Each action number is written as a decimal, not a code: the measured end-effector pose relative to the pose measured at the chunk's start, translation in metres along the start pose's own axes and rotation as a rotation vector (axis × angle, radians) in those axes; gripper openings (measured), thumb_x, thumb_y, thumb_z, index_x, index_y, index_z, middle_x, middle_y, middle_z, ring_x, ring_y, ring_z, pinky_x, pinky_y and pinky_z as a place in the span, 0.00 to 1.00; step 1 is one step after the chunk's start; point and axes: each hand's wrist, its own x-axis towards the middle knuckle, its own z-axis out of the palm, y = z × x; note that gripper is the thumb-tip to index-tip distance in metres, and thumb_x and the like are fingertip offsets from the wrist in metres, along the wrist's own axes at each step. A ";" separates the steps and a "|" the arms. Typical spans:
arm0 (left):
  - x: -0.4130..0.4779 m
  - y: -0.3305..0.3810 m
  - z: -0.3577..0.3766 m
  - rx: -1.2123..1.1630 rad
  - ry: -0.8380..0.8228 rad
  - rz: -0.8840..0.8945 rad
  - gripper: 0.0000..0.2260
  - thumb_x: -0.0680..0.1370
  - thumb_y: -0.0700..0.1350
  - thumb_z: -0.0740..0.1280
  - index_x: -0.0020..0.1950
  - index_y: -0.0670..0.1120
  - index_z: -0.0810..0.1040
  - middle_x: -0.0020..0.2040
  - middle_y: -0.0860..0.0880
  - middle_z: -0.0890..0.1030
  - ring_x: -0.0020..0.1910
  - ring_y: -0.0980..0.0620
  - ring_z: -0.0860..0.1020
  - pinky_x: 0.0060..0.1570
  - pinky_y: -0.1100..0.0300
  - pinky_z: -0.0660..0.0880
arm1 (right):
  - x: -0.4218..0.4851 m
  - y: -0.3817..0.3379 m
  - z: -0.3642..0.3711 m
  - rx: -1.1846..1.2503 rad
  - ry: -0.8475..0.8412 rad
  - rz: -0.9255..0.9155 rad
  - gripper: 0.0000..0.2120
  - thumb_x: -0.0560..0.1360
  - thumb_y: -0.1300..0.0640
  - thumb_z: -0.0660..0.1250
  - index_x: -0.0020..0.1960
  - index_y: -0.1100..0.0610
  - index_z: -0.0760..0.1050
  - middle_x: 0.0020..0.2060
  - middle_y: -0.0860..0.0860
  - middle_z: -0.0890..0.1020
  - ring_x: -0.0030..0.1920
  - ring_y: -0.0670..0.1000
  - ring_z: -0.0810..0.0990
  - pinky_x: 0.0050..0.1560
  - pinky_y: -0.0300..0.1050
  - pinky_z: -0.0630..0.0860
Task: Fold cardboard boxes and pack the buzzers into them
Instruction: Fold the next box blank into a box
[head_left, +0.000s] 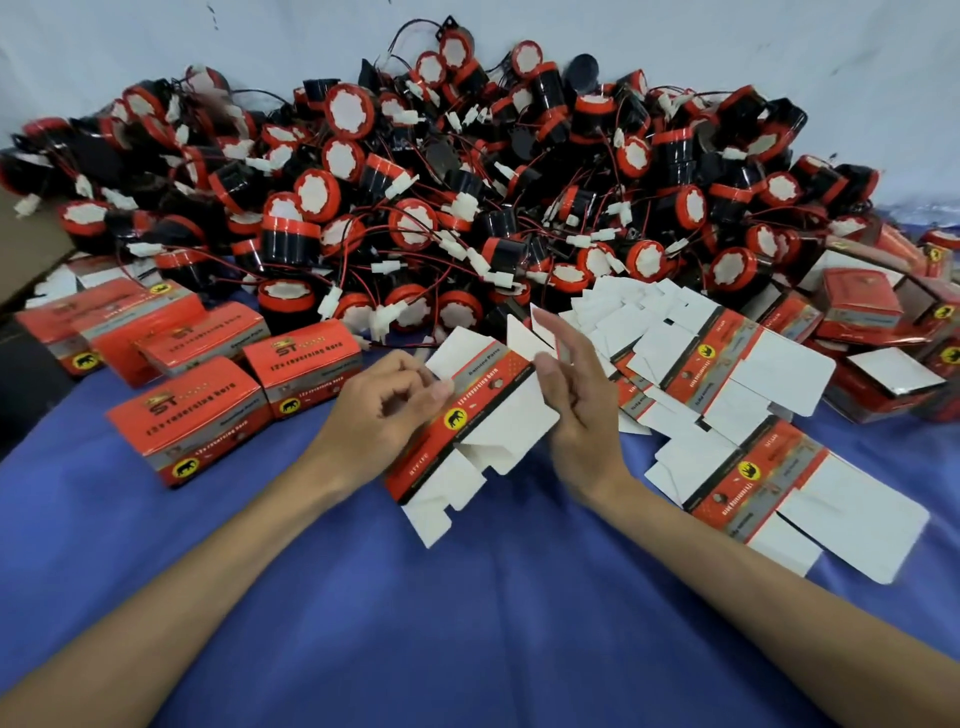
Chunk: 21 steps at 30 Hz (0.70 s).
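A flat, unfolded red-and-white cardboard box (480, 415) lies tilted on the blue cloth between my hands. My left hand (387, 405) pinches its upper left edge with thumb and curled fingers. My right hand (582, 395) is beside the box's right edge, fingers mostly straight and blurred, touching or just off the white flap. A big heap of black-and-red buzzers (441, 208) with red and black wires and white plugs fills the back of the table.
Several folded red boxes (192, 379) stand at the left. Flat box blanks (727, 374) lie fanned out to the right, with more folded boxes (878, 332) at the far right. Blue cloth (415, 597) covers the near table.
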 end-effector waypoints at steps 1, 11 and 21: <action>0.000 0.000 -0.001 0.011 0.046 -0.003 0.16 0.77 0.52 0.62 0.31 0.48 0.72 0.43 0.48 0.76 0.38 0.60 0.75 0.37 0.72 0.67 | 0.001 0.001 0.001 0.027 -0.004 0.019 0.15 0.80 0.60 0.58 0.65 0.49 0.67 0.26 0.45 0.70 0.28 0.44 0.66 0.35 0.30 0.61; -0.004 0.002 0.002 -0.071 0.369 -0.014 0.22 0.78 0.49 0.59 0.24 0.48 0.61 0.19 0.56 0.67 0.20 0.58 0.67 0.25 0.71 0.60 | -0.005 -0.007 0.002 -0.025 -0.189 -0.139 0.15 0.80 0.61 0.52 0.65 0.61 0.69 0.31 0.56 0.74 0.33 0.43 0.70 0.35 0.32 0.63; 0.005 0.006 -0.007 -0.873 0.423 -0.240 0.27 0.78 0.46 0.55 0.18 0.49 0.59 0.19 0.52 0.57 0.25 0.54 0.54 0.27 0.61 0.57 | -0.006 -0.005 0.001 -0.143 -0.563 -0.415 0.21 0.76 0.59 0.63 0.65 0.68 0.72 0.67 0.61 0.72 0.68 0.57 0.73 0.61 0.57 0.75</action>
